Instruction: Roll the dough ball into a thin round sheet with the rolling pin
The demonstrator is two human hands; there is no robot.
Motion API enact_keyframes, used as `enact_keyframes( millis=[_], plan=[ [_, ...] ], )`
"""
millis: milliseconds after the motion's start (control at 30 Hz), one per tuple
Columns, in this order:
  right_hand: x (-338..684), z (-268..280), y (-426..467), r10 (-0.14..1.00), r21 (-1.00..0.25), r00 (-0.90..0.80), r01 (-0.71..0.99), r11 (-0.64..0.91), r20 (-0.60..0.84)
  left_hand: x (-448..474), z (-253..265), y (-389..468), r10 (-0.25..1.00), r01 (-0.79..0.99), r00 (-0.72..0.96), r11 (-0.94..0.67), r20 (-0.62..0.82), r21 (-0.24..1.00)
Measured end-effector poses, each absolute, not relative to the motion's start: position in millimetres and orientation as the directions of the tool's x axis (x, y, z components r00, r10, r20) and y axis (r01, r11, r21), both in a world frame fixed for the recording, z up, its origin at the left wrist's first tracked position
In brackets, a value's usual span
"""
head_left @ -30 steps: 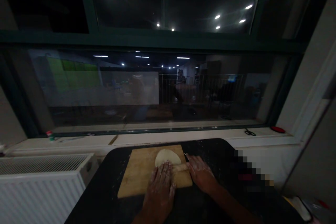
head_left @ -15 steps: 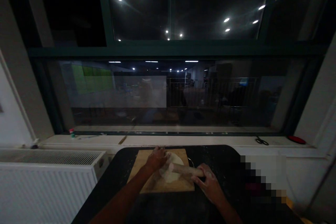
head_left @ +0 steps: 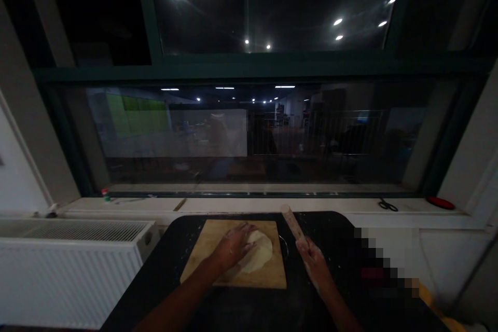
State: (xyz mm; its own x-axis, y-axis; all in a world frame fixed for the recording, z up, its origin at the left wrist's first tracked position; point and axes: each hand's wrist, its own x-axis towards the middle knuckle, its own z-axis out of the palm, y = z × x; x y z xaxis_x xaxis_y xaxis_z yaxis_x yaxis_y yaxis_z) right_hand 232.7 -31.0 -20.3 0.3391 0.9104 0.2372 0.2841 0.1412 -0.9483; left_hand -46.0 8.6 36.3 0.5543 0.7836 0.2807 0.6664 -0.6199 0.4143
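Note:
A flat, pale sheet of rolled dough (head_left: 260, 253) lies on a wooden board (head_left: 200, 257). My left hand (head_left: 232, 245) rests over the dough's left edge, thumb and fingers apart; whether the fingertips pinch the edge is hard to see. To the right of the board, my right hand (head_left: 310, 255) is closed round the lower end of a rolling pin (head_left: 292, 223). The pin is tilted, with its free end pointing up and away, clear of the dough.
The board sits on a dark table (head_left: 249, 306) dusted with flour. Behind it runs a window sill (head_left: 233, 206) with scissors (head_left: 388, 205), a red round object (head_left: 440, 203) and a small red-topped bottle (head_left: 105, 195). A white radiator (head_left: 70, 275) stands at the left.
The rolling pin has lifted off the dough and swung from lying across it to pointing away. My right hand moved slightly up and right; my left hand stays at the dough.

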Motion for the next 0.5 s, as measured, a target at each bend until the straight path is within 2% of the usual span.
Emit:
enact_keyframes(
  millis=[167,267,333,400,467,500],
  plan=[
    [231.1,-12.5,-36.5,0.915,-0.943,0.289,0.258,0.208,0.281,-51.1,58.0,-20.3,0.702,0.564,0.643,-0.705,0.308,0.43],
    [231.4,-11.1,-36.9,0.916,-0.943,0.285,0.255,0.212,0.283,-57.7,77.4,-31.0,0.718,0.509,0.618,-0.676,0.32,0.533],
    [232.2,-12.2,-35.7,0.917,-0.942,0.279,0.257,0.215,0.285,-65.6,98.5,-37.4,0.75,0.468,0.558,-0.638,0.355,0.612],
    [233.3,-14.3,-34.0,0.919,-0.94,0.269,0.261,0.219,0.289,-76.2,127.6,-43.8,0.758,0.432,0.51,-0.635,0.407,0.64],
    [234.3,-16.6,-32.5,0.921,-0.937,0.259,0.271,0.22,0.291,-87.8,160.2,-48.1,0.743,0.412,0.53,-0.646,0.407,0.642],
    [234.7,-17.6,-32.0,0.922,-0.935,0.254,0.278,0.219,0.292,-93.0,175.2,-48.4,0.741,0.407,0.568,-0.631,0.358,0.66]
  ],
)
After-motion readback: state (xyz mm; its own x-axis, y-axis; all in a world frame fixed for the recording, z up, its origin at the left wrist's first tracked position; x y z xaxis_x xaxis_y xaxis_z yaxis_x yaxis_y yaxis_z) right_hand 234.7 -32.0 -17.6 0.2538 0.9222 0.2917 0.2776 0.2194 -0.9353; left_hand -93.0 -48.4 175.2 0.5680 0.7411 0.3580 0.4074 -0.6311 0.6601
